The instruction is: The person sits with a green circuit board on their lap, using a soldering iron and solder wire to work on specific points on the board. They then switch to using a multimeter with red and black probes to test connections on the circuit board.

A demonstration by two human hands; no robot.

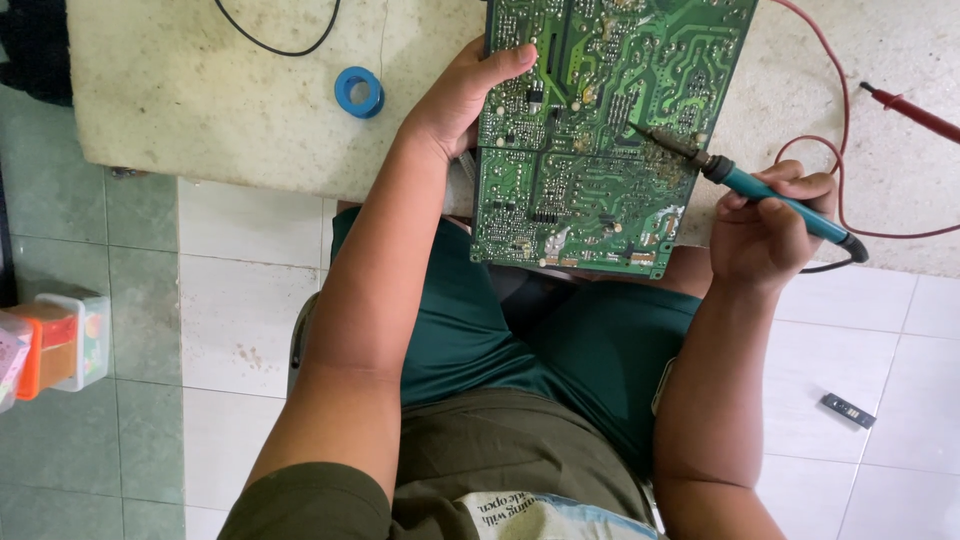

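The left hand [462, 100] grips the left edge of a large green printed circuit board [590, 130], thumb pressed on its solder side, holding it tilted over the edge of a worn white stone worktop [220, 110] and above the person's lap. The right hand [768, 225] is clenched around a teal-handled soldering iron [770, 192], whose dark metal tip touches the board near its middle right. A blue roll of tape [359, 91] lies on the worktop left of the board; a red multimeter probe [915, 112] rests at far right.
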